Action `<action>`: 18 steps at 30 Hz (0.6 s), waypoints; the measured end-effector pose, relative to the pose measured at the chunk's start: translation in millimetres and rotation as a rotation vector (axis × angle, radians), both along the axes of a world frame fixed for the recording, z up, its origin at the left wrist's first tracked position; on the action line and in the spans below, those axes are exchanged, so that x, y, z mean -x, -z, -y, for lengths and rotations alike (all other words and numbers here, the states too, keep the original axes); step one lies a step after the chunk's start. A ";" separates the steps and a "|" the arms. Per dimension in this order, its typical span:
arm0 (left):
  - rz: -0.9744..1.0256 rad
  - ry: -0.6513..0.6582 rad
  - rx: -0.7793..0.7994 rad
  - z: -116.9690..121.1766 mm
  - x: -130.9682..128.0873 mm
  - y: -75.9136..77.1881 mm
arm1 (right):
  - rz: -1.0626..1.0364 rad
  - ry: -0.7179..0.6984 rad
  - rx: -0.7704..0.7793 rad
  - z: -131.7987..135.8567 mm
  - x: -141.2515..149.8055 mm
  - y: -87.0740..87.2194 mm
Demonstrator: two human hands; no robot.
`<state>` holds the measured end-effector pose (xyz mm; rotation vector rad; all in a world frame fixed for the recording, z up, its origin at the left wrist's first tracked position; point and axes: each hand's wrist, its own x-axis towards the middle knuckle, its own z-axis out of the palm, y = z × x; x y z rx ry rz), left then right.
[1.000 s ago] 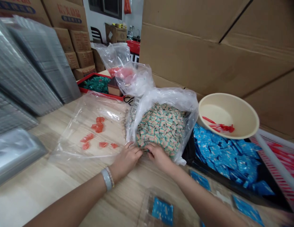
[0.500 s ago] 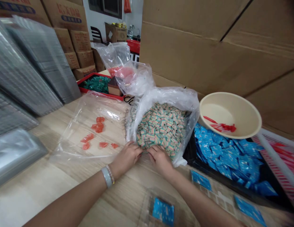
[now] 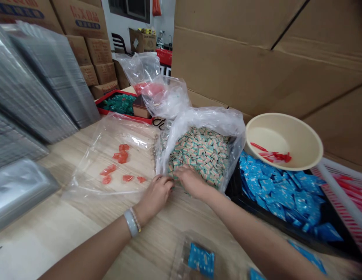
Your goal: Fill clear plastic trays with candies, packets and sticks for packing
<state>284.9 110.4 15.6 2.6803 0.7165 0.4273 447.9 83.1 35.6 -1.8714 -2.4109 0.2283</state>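
An open clear plastic bag (image 3: 202,124) holds a heap of small striped candies (image 3: 201,153) in green, pink and cream. My right hand (image 3: 192,182) rests on the near part of the heap, fingers among the candies. What its fingers hold is hidden. My left hand (image 3: 155,197) lies curled at the bag's near left edge, on the wooden table (image 3: 64,217). Just left of it, several red candy pieces (image 3: 121,155) lie on a flat clear plastic bag (image 3: 90,171).
A cream bowl (image 3: 285,134) with red sticks stands at right, above a black tray (image 3: 256,214) of blue packets. Further back are plastic bags, a red tray (image 3: 106,111) of green candies, and stacked cardboard boxes (image 3: 99,50). Grey film sheets (image 3: 32,81) lean at left.
My right hand has moved forward from the bag's near edge onto the candy heap. My left hand has shifted only slightly.
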 end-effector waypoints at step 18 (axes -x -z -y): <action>0.010 0.094 0.067 -6.3 8.2 2.0 | -0.038 0.107 -0.074 34.1 5.4 15.5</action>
